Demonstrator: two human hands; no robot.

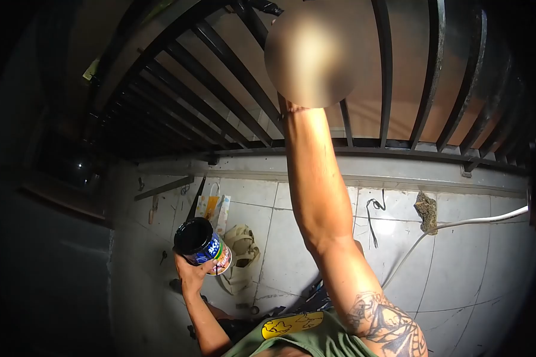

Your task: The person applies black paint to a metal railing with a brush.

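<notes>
**A:** What is the left hand doing?

**B:** The left hand (189, 275) is clamped around the lower side of an open paint tin (203, 244). It holds the tin tilted, with the mouth toward the camera. The inside looks black, and the label is blue with white lettering and coloured bands.

**A:** And the right hand?

**B:** The right hand (308, 55) is raised at the end of a tattooed arm (324, 196), up against the black metal railing (220, 89). A blurred patch covers it, so I cannot tell whether it is open or closed, or whether it holds anything. The two hands are well apart.

**A:** What lies around the tin?

**B:** A tiled floor (292, 262) spreads out beneath it. A pale cloth bag (243, 247) lies on the tiles just beside the tin as seen from here, with a yellowish packet (213, 208) beyond it, nearer the ledge under the railing.

**A:** And farther out?

**B:** To the right of the arm there is a loop of black cord (372, 214), then a crumpled rag (426, 211). A white cable (482, 219) runs past the rag to the right edge. At the bottom is a green shirt (315, 342) with a yellow patch
</notes>
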